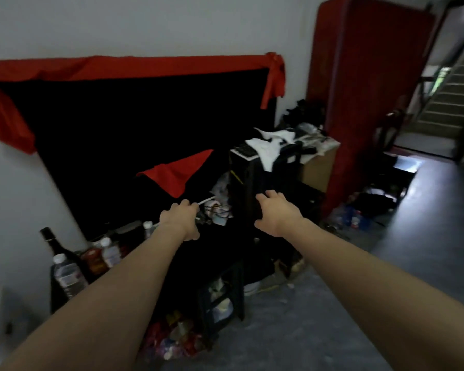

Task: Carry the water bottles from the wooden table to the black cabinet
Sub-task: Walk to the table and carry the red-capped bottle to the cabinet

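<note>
Left hand (178,219), frame centre: back toward the camera, fingers hidden, grip cannot be told; right hand (276,212), just right of it: fingers loosely spread, nothing held, over the dark top of the black cabinet (225,253). Clear plastic water bottles with white caps, lower left: one large (67,274), one smaller (110,251), beside a dark glass bottle (55,246). Red cloth (177,172) above the hands.

Black screen (123,135) against the wall with red cloth (134,66) draped along its top, small red flag (178,171) in front, dark glass bottle (54,247) at left, white cloth (269,147) on a cluttered box, red door (364,84), stairs (456,95) beyond.
</note>
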A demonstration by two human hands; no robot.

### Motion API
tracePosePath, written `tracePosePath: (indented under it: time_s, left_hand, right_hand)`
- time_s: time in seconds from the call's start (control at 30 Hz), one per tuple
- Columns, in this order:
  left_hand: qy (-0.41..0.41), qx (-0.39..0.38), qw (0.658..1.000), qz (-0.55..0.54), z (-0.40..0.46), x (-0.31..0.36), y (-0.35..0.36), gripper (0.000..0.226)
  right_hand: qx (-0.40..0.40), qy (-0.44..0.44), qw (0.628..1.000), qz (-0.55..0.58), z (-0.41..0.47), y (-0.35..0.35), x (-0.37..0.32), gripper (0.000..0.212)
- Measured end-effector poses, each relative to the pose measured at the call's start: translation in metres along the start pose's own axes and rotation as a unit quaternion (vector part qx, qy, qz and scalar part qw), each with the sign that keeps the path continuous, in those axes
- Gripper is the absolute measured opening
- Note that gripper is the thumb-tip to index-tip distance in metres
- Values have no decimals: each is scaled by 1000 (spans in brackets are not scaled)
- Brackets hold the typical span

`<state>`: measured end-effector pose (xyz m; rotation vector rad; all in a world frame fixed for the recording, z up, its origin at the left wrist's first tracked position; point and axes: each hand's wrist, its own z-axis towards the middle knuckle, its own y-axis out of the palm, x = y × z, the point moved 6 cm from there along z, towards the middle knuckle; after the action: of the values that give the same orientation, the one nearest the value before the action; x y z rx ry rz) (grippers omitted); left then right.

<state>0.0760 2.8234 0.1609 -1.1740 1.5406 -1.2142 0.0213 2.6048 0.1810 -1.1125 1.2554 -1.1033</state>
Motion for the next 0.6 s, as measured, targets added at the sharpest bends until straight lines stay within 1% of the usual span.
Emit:
tracePosePath:
  time_s: [0.1,0.2,0.33,0.4,0.47,0.6]
  left_hand:
    - [53,10,999,1,-9,89,-3,75]
    - [96,3,995,9,-23,170,-1,81]
    - [159,-7,987,10,-43,272,2,87]
    - [205,-7,979,13,-55,326,1,84]
    - [254,-5,967,18,-73,384,-1,77]
    - [344,18,938,34,-108,479,-1,66]
  right_hand:
    - [-2,61,998,-4,-42,-10,76,73]
    - [1,117,993,8,-87,-19,150,73]
    - [13,183,983,9,-157,-30,233,65]
    - [27,226,974,10,-195,-40,273,61]
    - [38,272,961,17,-238,-49,312,62]
    - [46,354,934,14,-316,-59,365,65]
